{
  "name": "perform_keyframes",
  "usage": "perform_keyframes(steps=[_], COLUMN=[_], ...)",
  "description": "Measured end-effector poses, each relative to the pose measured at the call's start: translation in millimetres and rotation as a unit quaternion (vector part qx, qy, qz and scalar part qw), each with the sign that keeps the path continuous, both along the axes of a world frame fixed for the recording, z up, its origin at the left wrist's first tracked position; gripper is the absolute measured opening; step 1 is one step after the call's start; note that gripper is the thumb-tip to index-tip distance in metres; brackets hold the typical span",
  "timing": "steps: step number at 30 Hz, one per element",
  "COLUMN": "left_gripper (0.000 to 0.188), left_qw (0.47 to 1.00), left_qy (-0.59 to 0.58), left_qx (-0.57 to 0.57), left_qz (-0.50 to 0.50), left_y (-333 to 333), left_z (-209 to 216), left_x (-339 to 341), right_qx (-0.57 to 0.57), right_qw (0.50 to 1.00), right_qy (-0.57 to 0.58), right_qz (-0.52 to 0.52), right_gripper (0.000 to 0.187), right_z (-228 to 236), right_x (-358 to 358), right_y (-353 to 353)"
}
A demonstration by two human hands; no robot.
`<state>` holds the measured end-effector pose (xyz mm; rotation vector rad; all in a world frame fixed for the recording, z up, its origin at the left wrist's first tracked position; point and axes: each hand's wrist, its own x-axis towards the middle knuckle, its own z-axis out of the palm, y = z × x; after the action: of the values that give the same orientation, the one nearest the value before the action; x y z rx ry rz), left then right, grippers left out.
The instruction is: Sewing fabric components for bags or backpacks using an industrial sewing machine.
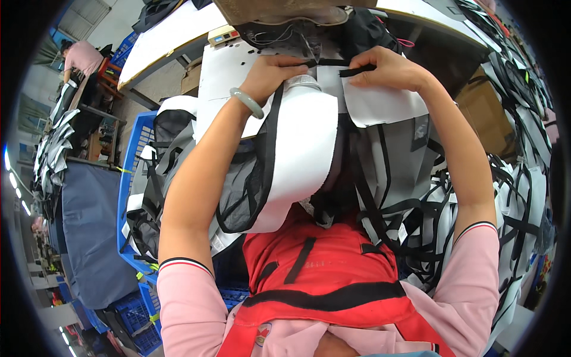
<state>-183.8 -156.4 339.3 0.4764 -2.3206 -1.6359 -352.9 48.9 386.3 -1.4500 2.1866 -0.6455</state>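
A narrow black strap point(334, 62) runs across the white worktop under the head of a sewing machine point(285, 11). My left hand point(270, 77) is closed on its left part, thumb and fingers pinched close to the needle area. My right hand point(389, 70) pinches the strap's right part, with a loose black end showing below the fingers. From under my hands hangs a sewn piece with a white panel point(303, 146), black edging and dark mesh. To its right, another white panel point(380, 106) joins grey fabric point(392, 157) draped toward my lap. The stitching point is too small to make out.
A blue plastic crate point(126, 202) holding grey and white sewn pieces stands at left. Piles of white pieces with black straps point(505, 196) lie at right. A black bag point(366, 33) sits beside the machine. Another person point(83, 58) works at far left.
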Motion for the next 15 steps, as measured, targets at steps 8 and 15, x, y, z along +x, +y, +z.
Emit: perform_keyframes(steps=[8,15], left_gripper=[0.033,0.029], left_qw=[0.995,0.996], left_qy=[-0.003,-0.017], left_qx=[0.101,0.085], left_qz=[-0.013,0.014], left_y=[-9.2,8.5], left_z=[0.9,15.2], left_x=[-6.1,5.3], right_qx=[0.021,0.033], right_qw=[1.0,0.999], right_qy=[-0.022,-0.031], right_qz=[0.004,0.004], right_gripper=[0.052,0.056], right_z=[2.5,6.7], right_x=[-5.1,-0.9], right_y=[-6.8,-0.1])
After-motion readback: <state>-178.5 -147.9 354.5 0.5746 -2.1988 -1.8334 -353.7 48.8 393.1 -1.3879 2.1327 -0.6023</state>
